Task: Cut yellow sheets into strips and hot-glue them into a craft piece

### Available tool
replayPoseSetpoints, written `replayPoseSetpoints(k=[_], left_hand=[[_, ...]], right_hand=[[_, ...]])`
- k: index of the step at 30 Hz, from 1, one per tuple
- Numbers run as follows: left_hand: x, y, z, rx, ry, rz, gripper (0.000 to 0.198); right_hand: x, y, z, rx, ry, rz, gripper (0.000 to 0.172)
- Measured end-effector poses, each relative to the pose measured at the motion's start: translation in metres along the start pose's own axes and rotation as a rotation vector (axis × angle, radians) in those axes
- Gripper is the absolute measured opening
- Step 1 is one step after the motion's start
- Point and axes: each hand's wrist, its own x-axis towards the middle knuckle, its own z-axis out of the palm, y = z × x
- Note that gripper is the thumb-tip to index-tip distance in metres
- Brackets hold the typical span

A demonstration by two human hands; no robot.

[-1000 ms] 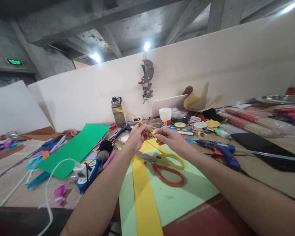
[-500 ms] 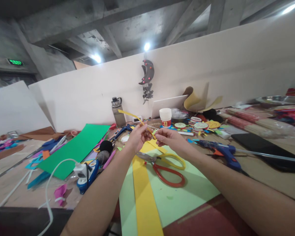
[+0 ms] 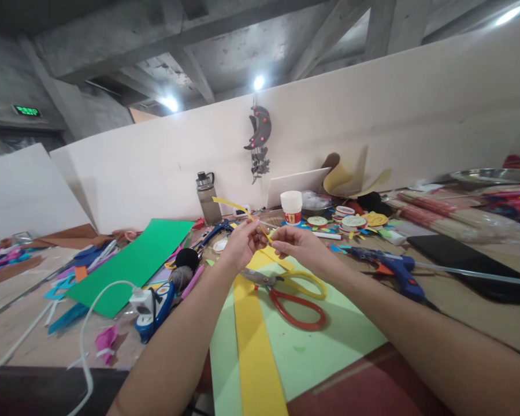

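Between my two hands runs a narrow yellow strip [image 3: 231,204], its free end sticking out up and to the left. My left hand [image 3: 245,241] pinches it along its length. The fingertips of my right hand [image 3: 292,242] are closed on its lower end. Just below the hands lie scissors [image 3: 297,309] with one red and one yellow handle loop, their blades partly hidden behind my left wrist. They rest on a light green sheet [image 3: 329,346] and a wide yellow strip [image 3: 255,341].
A blue glue gun [image 3: 390,266] lies at right beside a black slab [image 3: 468,268]. White cups [image 3: 291,202] and a bottle [image 3: 208,199] stand at the back. Left are a green sheet [image 3: 134,266] and a blue power socket [image 3: 156,315] with a white cable.
The free end of the narrow yellow strip has shifted slightly right and down. Both hands stay in nearly the same place, still on the strip.
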Motion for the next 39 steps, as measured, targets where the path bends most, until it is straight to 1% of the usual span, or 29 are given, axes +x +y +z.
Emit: replayPoseSetpoints(k=[5, 11, 18, 21, 23, 28, 30, 34, 37, 39], left_hand=[[-0.001, 0.001, 0.002, 0.023, -0.011, -0.016, 0.023], [-0.003, 0.002, 0.004, 0.03, 0.009, -0.041, 0.022], [-0.002, 0.002, 0.003, 0.031, -0.021, -0.074, 0.022], [-0.002, 0.001, 0.003, 0.041, -0.032, -0.068, 0.023], [-0.002, 0.001, 0.003, 0.039, -0.01, -0.043, 0.023], [-0.004, 0.001, 0.008, 0.058, 0.053, 0.018, 0.028], [-0.005, 0.001, 0.011, 0.077, 0.057, 0.017, 0.032], [-0.006, -0.001, 0.013, 0.142, 0.008, -0.01, 0.043], [-0.006, -0.003, 0.013, 0.161, -0.047, -0.03, 0.048], [-0.007, -0.003, 0.013, 0.16, -0.06, -0.041, 0.047]], right_hand=[[-0.001, -0.003, 0.001, 0.013, -0.009, 0.01, 0.022], [-0.002, -0.001, 0.001, 0.004, -0.019, 0.005, 0.021], [-0.001, 0.0, 0.001, -0.002, -0.021, 0.011, 0.021], [-0.002, 0.0, 0.001, -0.022, -0.025, 0.002, 0.021], [-0.003, -0.001, 0.001, -0.094, 0.001, -0.036, 0.018], [-0.009, -0.007, 0.002, -0.466, 0.181, -0.211, 0.006], [-0.011, -0.008, 0.003, -0.565, 0.218, -0.252, 0.005], [-0.013, -0.006, 0.002, -0.678, 0.229, -0.267, 0.004], [-0.012, -0.002, 0.0, -0.697, 0.226, -0.268, 0.003], [-0.01, 0.0, -0.001, -0.69, 0.216, -0.281, 0.004]])
